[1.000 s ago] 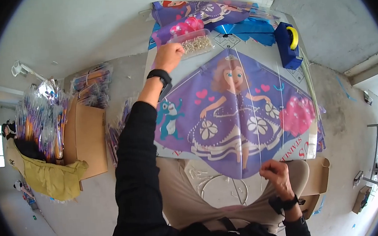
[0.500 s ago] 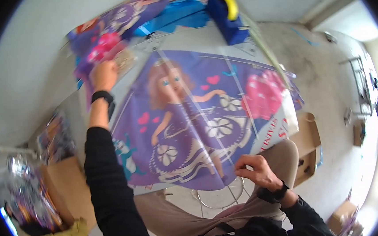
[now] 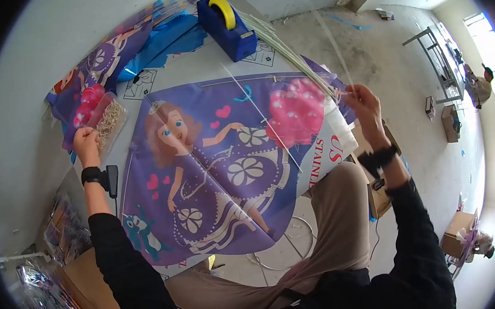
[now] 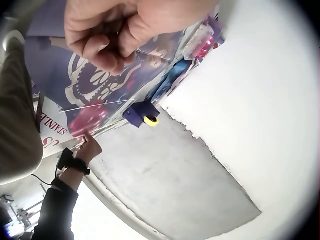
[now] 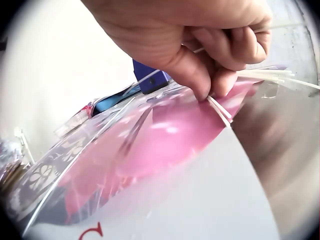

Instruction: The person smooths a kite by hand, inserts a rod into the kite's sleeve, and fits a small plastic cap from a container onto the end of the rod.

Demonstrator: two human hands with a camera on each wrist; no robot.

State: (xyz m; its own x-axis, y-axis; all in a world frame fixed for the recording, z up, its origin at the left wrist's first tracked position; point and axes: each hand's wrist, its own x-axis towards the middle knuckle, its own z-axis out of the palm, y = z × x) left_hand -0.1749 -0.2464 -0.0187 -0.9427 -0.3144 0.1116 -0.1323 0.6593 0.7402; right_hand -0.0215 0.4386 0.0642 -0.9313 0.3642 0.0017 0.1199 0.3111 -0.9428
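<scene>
A purple kite (image 3: 235,213) printed with a princess lies spread over the table, thin white rods along it. My left hand (image 3: 87,145) is at the near side of a clear plastic box (image 3: 111,125) of small pale pieces. In the left wrist view the fingers of that hand (image 4: 117,35) are curled in toward the thumb, and nothing shows between them. At the table's right edge my right hand (image 3: 365,107) pinches a long thin white rod (image 3: 335,46), which rises from the fingers. Just under it, the ends of a bundle of rods (image 5: 265,75) lie beside the kite.
A blue tape dispenser (image 3: 229,31) with a yellow roll stands at the back of the table. More printed kite sheets (image 3: 97,59) and blue film (image 3: 168,38) lie at the back left. Wrapped bundles (image 3: 44,301) fill the floor at left. Two people are far off at right.
My right hand has gone from the kite's lower tip to the rod bundle at the right and taken a rod. The left hand stays by the plastic box. The view has turned right.
</scene>
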